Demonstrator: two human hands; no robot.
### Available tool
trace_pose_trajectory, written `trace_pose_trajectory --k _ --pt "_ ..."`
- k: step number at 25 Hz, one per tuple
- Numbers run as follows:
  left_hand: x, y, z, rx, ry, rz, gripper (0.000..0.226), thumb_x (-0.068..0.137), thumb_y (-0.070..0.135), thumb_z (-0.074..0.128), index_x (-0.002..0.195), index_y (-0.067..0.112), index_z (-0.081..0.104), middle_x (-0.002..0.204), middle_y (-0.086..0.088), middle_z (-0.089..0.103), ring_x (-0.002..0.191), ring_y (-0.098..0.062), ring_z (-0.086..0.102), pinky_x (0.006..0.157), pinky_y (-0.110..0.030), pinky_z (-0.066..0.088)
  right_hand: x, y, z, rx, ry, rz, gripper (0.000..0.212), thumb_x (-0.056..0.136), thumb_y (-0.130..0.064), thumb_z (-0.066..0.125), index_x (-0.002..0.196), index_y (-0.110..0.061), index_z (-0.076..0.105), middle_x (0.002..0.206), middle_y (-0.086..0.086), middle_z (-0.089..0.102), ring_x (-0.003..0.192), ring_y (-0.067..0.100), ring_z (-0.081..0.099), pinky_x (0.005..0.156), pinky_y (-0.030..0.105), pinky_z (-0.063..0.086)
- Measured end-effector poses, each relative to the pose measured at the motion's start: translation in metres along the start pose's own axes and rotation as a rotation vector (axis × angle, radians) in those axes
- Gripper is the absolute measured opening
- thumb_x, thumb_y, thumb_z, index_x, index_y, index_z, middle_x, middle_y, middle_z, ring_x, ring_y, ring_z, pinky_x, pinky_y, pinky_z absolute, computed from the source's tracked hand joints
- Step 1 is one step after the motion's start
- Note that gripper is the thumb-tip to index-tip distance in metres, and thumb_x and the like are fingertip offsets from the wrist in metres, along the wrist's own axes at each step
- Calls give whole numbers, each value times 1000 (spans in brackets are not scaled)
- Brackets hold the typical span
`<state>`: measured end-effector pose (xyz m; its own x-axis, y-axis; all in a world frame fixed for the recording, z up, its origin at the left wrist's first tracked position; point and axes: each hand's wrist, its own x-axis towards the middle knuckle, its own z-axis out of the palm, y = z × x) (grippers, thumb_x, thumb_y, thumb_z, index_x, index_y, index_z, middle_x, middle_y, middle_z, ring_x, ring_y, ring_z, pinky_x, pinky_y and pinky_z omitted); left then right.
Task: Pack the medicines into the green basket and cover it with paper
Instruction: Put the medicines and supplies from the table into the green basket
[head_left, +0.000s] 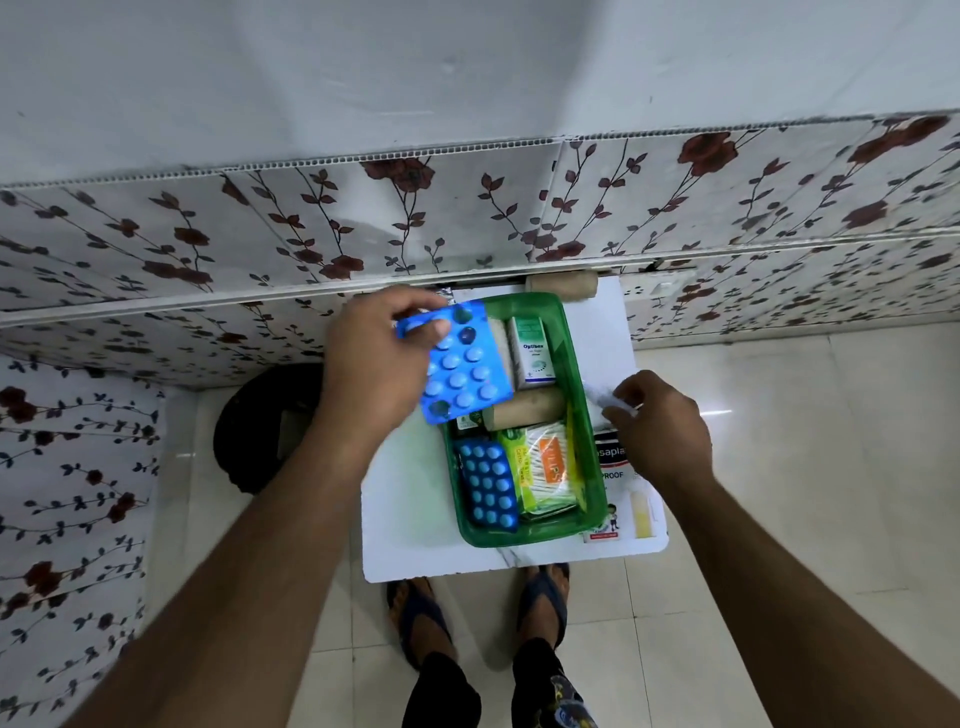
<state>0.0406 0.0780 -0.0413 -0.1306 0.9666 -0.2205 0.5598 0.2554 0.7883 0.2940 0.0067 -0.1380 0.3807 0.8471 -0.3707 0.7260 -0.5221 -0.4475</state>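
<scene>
The green basket (589, 415) sits on a small white table (405, 519), its far end close to the table's far edge and its near end short of the near edge. The left hand (374, 358) pinches a blue blister strip (460, 371) by its far-left corner between thumb and fingers, holding it tilted over the basket's far-left corner, so that it hides part of the rim there. Inside the basket, a white and green box (531, 353) reading "Optibex" lies toward the far end, a brown cardboard roll (530, 408) lies crosswise in the middle, and at the near end a second blue blister strip (488, 486) lies along the left wall beside a clear packet of cotton buds (545, 473). The right hand (662, 421) is at the table's right edge, just beside the basket's right wall, its fingertips closed on a small white piece (602, 400); what it is cannot be told. Under that hand a plaster box (615, 462) lies on the table against the basket. Another brown roll (563, 285) rests at the table's far edge.
</scene>
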Motion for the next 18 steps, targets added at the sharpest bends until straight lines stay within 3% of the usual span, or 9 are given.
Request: trace_pose_trajectory --k 3,7,11,15,16,18 --pt "14 12 48 54 -49 -26 15 80 18 75 93 21 67 94 -2 69 74 -12 59 57 -12 42 -1 -2 -14 165 46 99 15 84 -24 71 97 -24 65 89 -6 66 76 20 63 60 28 39" --pt "8 9 61 307 -63 45 41 78 26 76 113 16 57 108 -8 65 94 -26 61 78 -35 50 -2 -4 -33 330 81 132 16 82 -19 74 95 -23 66 86 -7 67 70 9 62 54 23 38" --pt "-3 6 62 550 -145 92 40 76 22 75 111 10 60 108 -11 62 98 -29 59 71 -30 38 0 -13 -38 397 74 135 18 82 -20 75 98 -23 67 87 -4 69 75 18 67 56 24 43" --pt "0 10 78 546 -251 55 33 78 26 76 105 10 65 98 -7 64 91 -25 61 67 -30 40 -5 -33 -50 461 111 122 20 84 -19 74 104 -22 70 84 -1 72 64 4 69 49 11 42" --pt "0 10 74 504 -221 59 31 80 26 74 106 11 67 99 -5 67 91 -24 63 70 -30 45 -10 -39 -55 492 135 115 19 84 -19 74 103 -22 70 81 -2 72 61 1 68 49 8 41" --pt "2 9 55 352 -81 79 22 85 21 67 106 16 70 98 -1 72 84 -19 67 76 -29 54 -23 -54 -64 553 147 75 17 83 -19 74 99 -24 70 76 -5 72 61 1 69 57 17 49"
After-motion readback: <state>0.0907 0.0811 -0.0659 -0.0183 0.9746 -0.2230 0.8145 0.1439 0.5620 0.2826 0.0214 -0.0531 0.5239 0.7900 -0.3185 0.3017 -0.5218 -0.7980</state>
